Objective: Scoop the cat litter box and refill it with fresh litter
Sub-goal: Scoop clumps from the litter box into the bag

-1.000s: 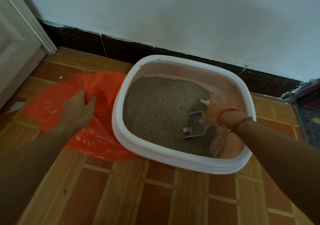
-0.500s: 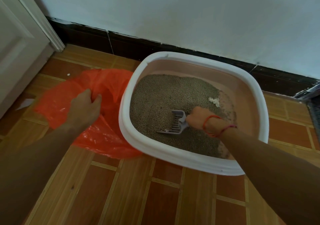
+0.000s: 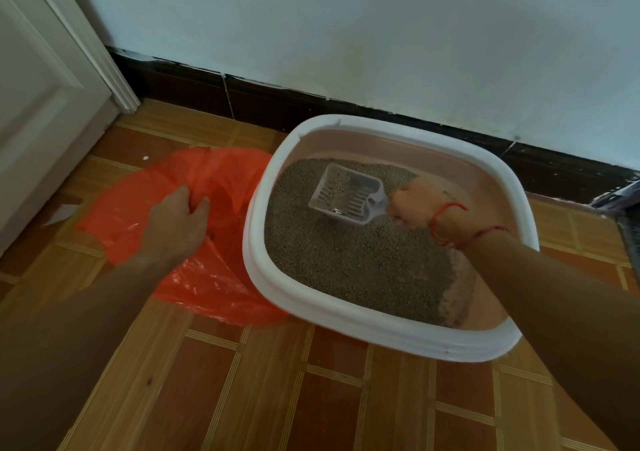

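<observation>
- The litter box point(image 3: 381, 332), white-rimmed with a pale pink inside, sits on the tiled floor point(image 3: 242, 381) close to the dark baseboard point(image 3: 270, 104) and the wall point(image 3: 381, 34).
- Grey litter point(image 3: 346, 260) covers most of the box bottom; a strip of bare pink bottom shows along its right side.
- The right hand point(image 3: 415, 204) is over the box, fingers clamped around the handle of the scoop point(image 3: 346, 194).
- The scoop is a pale slotted plastic one, held above the litter toward the far part of the box, its open mouth pointing away from the person and to the left.
- A small pale clump lies in the scoop near its handle end, with a few grains along the slots.
- Red string bands point(image 3: 446, 222) circle the right wrist.
- The orange bag point(image 3: 221, 277) lies on the floor just left of the box, touching the box's left rim, with its mouth spread wide.
- The left hand point(image 3: 176, 222) grips the bag's edge, fingers curled closed on a fold of the plastic and thumb pressed against it.
- A white door point(image 3: 41, 104) and its frame stand at the far left.
- A scrap of white paper point(image 3: 62, 213) lies on the floor near the door, left of the bag.
- A small white speck lies on the tiles beyond the bag.
- A dark mat edge point(image 3: 628, 228) shows at the right border, beside the box.
</observation>
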